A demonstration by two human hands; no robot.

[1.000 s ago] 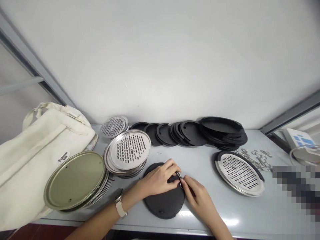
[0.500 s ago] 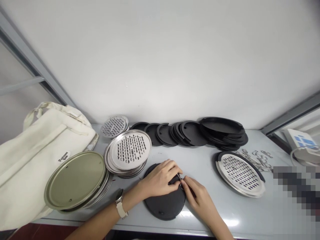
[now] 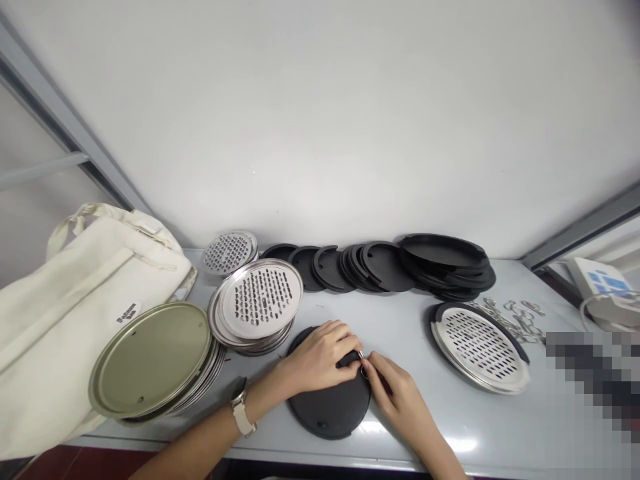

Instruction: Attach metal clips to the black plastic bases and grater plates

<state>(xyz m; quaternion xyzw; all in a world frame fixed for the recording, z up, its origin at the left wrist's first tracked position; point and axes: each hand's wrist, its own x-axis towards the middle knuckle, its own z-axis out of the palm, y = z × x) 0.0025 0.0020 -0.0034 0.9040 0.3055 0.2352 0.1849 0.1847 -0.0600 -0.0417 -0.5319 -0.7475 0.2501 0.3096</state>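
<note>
A round black plate (image 3: 330, 411) lies flat on the grey table, a small hole near its front edge. My left hand (image 3: 320, 357) rests over its upper part, thumb and fingers pinched around a small shiny metal clip (image 3: 361, 355). From the right, my right hand (image 3: 393, 387) pinches the same clip at the plate's right edge. The fingers partly cover the clip, so I cannot tell whether it passes through the plate. Left of my hands stands a stack of silver grater discs (image 3: 263, 300), and farther left a stack topped by an olive-green plate (image 3: 155, 360).
Black discs (image 3: 385, 267) line the wall, with larger black trays (image 3: 445, 253) at their right. A grater plate with black edging (image 3: 483, 350) lies at right, near loose metal clips (image 3: 520, 320). A cream bag (image 3: 90, 300) leans at left; a smaller grater stack (image 3: 230, 253) stands behind.
My fingers have shifted very slightly around the metal clip, which seems tilted a little differently. The plate and everything else have stayed in place.
</note>
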